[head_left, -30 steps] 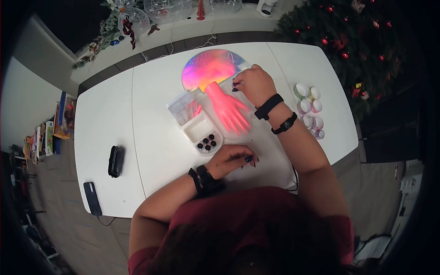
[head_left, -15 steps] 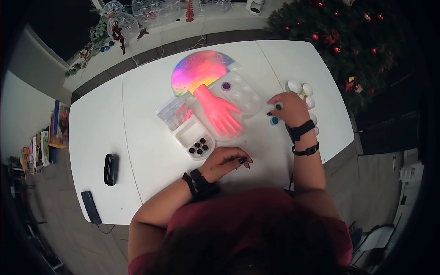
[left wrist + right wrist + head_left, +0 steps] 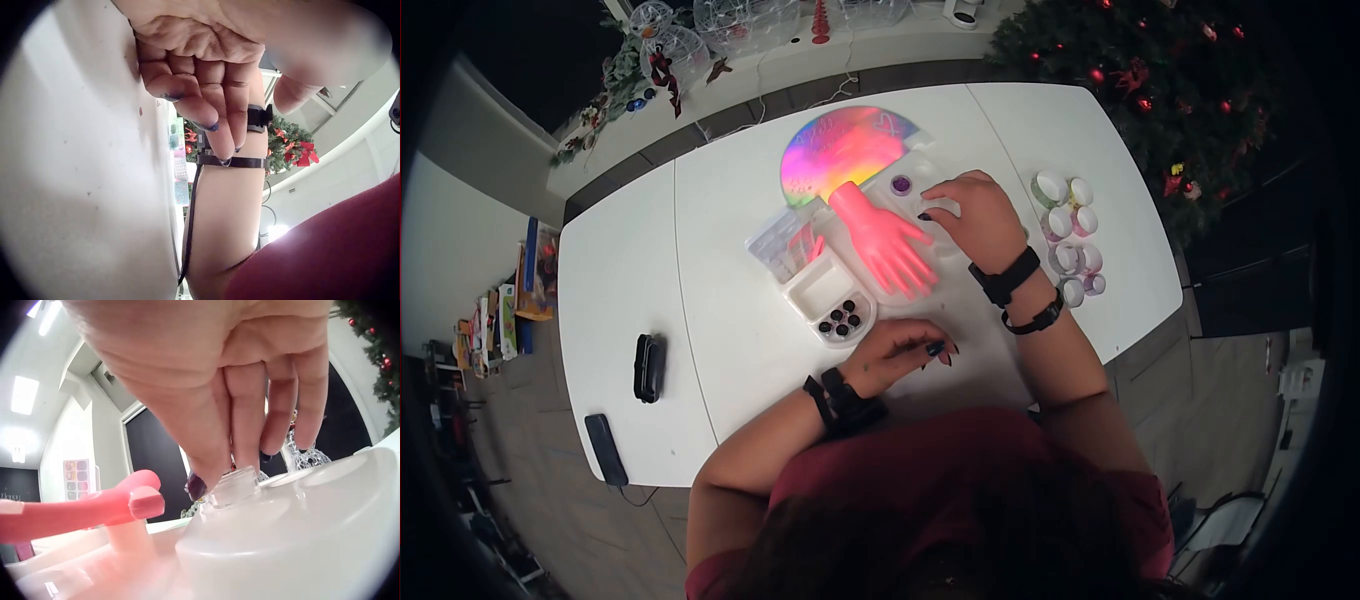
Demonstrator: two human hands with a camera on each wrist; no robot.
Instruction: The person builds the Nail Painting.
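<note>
White, with round wells, a palette point(image 3: 300, 534) is set on the worktop point(image 3: 735, 240), and the right hand point(image 3: 978, 222) is held low over it. A small clear pot point(image 3: 237, 489) is pinched at the palette's surface in the right grip, which is closed to the pot's width – thumb to one side, a finger to the other – while the remaining fingers are left hanging apart. What the clear pot contains cannot be told. Just beyond the fingertips, a purple-filled pot point(image 3: 901, 185) is seated on the palette.

To the left of the palette, a pink model hand point(image 3: 885, 245) is placed with its fingers pointed toward the person. Behind its wrist, a rainbow-coloured semicircular panel point(image 3: 845, 150) is laid. Beside it are grouped a clear plastic packet point(image 3: 776, 242) and a white compartment tray point(image 3: 795, 300), where small black-topped bottles point(image 3: 841, 319) are gathered at the near end.

Nothing is held in the left hand point(image 3: 895, 352) – its fingers are loosely bent, and it is rested at the near side of the worktop, close to the compartment tray. Near the right edge, white-lidded pots point(image 3: 1059, 222) are lined up in two columns. Well to the left, a black case point(image 3: 649, 368) and a dark slim device point(image 3: 606, 449) are laid. Beyond the far right corner, a Christmas tree point(image 3: 1140, 80) hung with red baubles is seen.
</note>
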